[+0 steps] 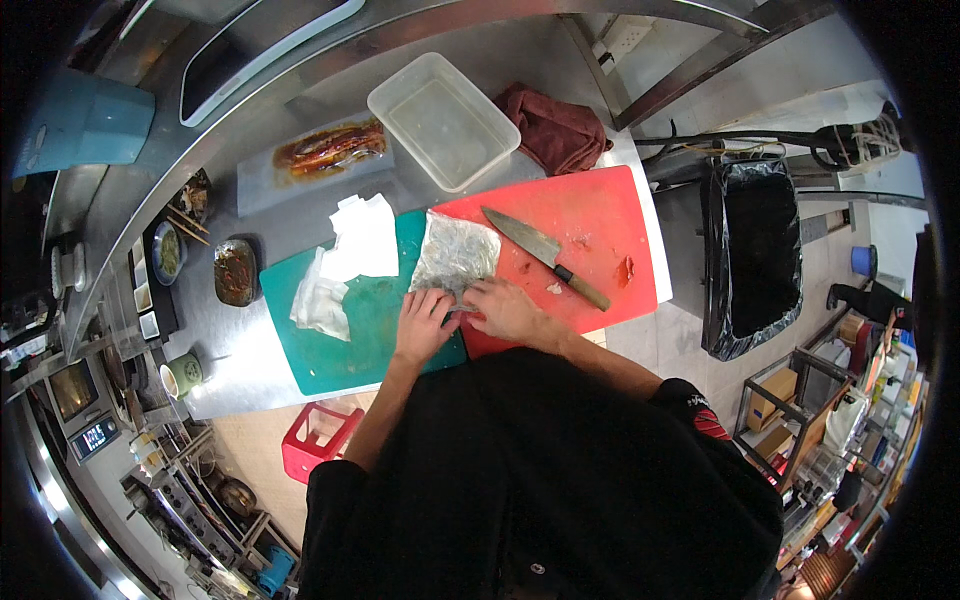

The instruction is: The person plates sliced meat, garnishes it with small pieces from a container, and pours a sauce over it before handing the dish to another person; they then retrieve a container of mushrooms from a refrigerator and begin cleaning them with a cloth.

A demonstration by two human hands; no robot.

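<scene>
A crinkled clear plastic bag or wrap [457, 247] lies across the seam between a green cutting board [375, 345] and a red cutting board [592, 202]. My left hand [426, 322] and my right hand [504, 309] meet at its near edge, fingers bent and gripping the plastic there. What the bag holds is hard to make out. To the right of it rests a kitchen knife [529, 238] with a wooden handle, its tip towards the bag. White paper towels [364, 240] lie crumpled on the green board, left of the bag.
Behind the boards are a translucent plastic tub [442, 120], a dark red cloth [555, 131] and a sauced, wrapped food piece [330, 150]. Leftward stand a sauce dish [235, 271] and a green cup [181, 375]. A lined black bin [754, 255] is at right, a red stool [321, 439] below.
</scene>
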